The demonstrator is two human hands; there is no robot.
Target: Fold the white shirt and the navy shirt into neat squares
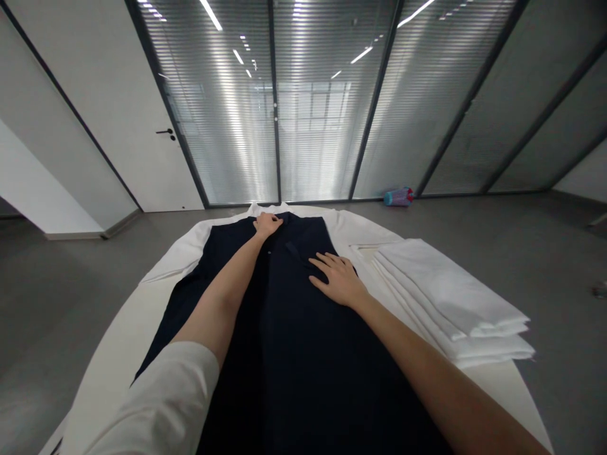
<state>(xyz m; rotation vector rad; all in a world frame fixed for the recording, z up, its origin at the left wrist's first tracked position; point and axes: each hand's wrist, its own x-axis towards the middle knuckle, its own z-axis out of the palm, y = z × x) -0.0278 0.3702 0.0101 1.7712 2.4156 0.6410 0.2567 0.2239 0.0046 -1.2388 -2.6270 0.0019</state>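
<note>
A long dark navy vest (pixel 313 354) lies spread over the table, its front opening running down the middle. Beneath its top edge is a white shirt (pixel 363 229), with its sleeves reaching out to both sides. At the vest's neckline my left hand (pixel 267 224) has its fingers curled and pinched on the cloth; the fingertips are partly hidden. My right hand (pixel 337 278) rests palm down on the vest's right chest, fingers spread, beside a narrow strip of pocket or flap (pixel 294 253). The vest's lower end runs out of view.
Folded white cloths (pixel 455 297) are stacked at the right of the round white table (pixel 114 354). Beyond it, a blue and red bundle (pixel 398 197) lies on the grey floor (pixel 455 221) by the glass partition (pixel 322 139). A white door (pixel 142 145) stands to the left.
</note>
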